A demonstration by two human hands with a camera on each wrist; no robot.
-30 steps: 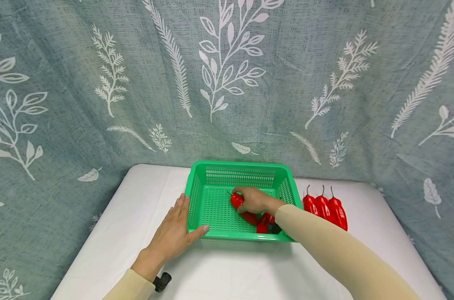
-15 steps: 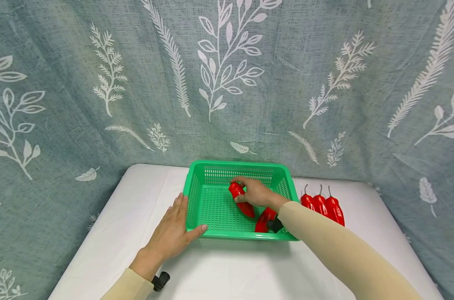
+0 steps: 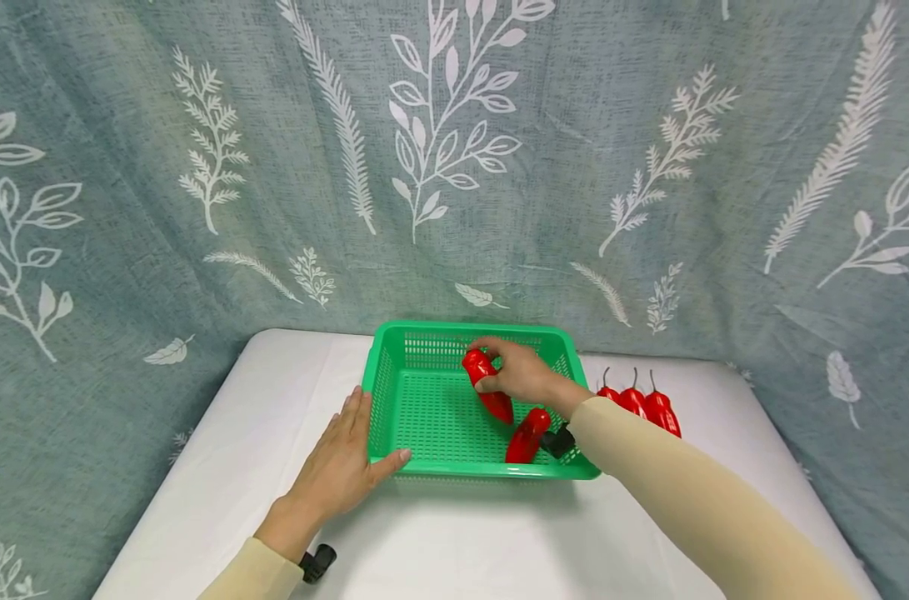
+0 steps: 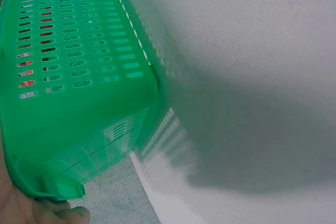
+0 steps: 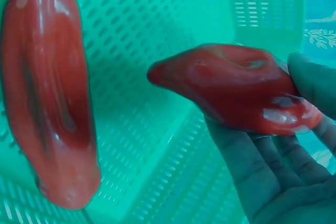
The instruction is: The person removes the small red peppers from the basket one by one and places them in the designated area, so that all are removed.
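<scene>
A glossy red chili pepper (image 3: 490, 385) is gripped by my right hand (image 3: 525, 372) above the floor of a green plastic basket (image 3: 491, 471). In the right wrist view, thumb and fingers pinch the stem end of this pepper (image 5: 236, 87), its pointed tip free. Another red chili pepper (image 3: 527, 437) lies in the basket's near right part, by the right wrist. My left hand (image 3: 337, 462) rests against the basket's left near corner, fingers straight along the side and thumb across the front rim. Fingers (image 4: 58, 211) touch the rim in the left wrist view.
Three red chili peppers (image 3: 636, 402) lie side by side on the white table (image 3: 454, 533), just right of the basket and partly hidden by the right sleeve. A patterned grey-green curtain (image 3: 454, 275) hangs behind the table.
My right hand has lifted its pepper off the basket floor and shifted slightly right and back. The pepper left in the basket shows more fully. My left hand keeps its place on the basket.
</scene>
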